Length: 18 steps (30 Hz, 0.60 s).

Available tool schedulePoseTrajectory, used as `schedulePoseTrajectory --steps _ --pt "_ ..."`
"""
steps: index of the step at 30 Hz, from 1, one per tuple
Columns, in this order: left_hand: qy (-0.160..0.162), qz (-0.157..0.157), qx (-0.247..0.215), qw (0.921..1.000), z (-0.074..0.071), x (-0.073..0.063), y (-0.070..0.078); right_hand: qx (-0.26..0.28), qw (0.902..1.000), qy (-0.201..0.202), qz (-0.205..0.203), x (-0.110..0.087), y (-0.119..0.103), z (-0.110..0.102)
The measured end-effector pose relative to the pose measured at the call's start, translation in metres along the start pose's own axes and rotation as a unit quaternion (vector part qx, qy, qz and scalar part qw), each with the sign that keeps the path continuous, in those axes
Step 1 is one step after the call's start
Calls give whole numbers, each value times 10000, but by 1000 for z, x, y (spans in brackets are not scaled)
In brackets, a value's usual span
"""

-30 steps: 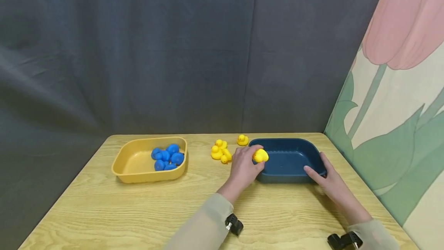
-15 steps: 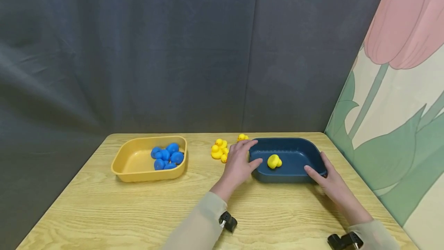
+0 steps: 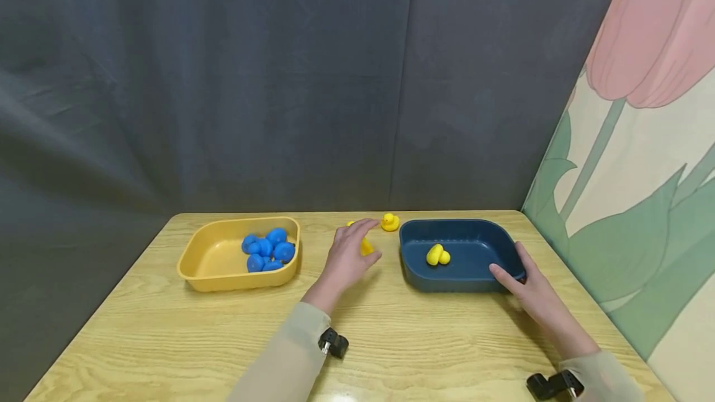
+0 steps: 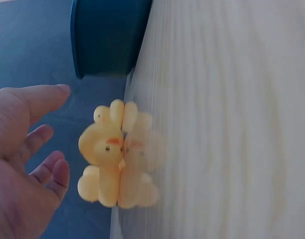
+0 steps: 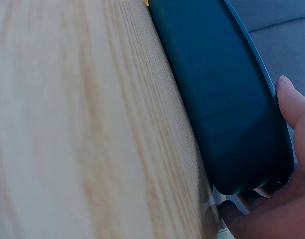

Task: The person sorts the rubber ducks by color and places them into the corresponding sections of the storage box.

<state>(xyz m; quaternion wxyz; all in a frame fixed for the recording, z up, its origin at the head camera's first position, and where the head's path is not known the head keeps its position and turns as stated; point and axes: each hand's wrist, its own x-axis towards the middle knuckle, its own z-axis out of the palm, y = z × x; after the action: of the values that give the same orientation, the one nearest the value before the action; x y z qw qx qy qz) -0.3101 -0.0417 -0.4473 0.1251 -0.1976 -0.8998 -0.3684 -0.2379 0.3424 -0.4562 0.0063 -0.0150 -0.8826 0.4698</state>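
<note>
My left hand [image 3: 345, 259] hovers beside a few yellow rubber ducks [image 4: 106, 154], partly hidden behind it in the head view. Its thumb and fingers are spread apart and hold nothing; the left wrist view shows a gap between them and the ducks. A single rubber duck [image 3: 390, 223] sits farther back. One more yellow duck [image 3: 437, 255] lies tipped over inside the dark blue bin [image 3: 410, 278]. At that bin's right end my right hand [image 3: 529, 283] grips the wall, thumb over the rim and fingers against the outside, as the right wrist view [image 5: 287, 199] also has it.
To the left stands a yellow bin [image 3: 209, 283] with several blue rounded toys [image 3: 265, 250] bunched in its right half. Both bins rest on a wooden table [image 3: 402, 346]. A dark curtain [image 3: 279, 92] hangs behind, and a tulip-patterned wall [image 3: 631, 203] borders the right.
My left hand has let go of a yellow duck, which dropped into the dark blue bin. The hand has since moved left to the remaining ducks. My right hand keeps its place.
</note>
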Motion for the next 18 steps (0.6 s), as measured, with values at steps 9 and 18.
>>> schedulePoseTrajectory --steps 9,18 --pt "-459 -233 196 9985 -7 -1 -11 145 9999 -29 11 -1 3 0" --pt "-594 -264 590 9961 -2 3 -18 143 9999 -17 85 -1 1 0"
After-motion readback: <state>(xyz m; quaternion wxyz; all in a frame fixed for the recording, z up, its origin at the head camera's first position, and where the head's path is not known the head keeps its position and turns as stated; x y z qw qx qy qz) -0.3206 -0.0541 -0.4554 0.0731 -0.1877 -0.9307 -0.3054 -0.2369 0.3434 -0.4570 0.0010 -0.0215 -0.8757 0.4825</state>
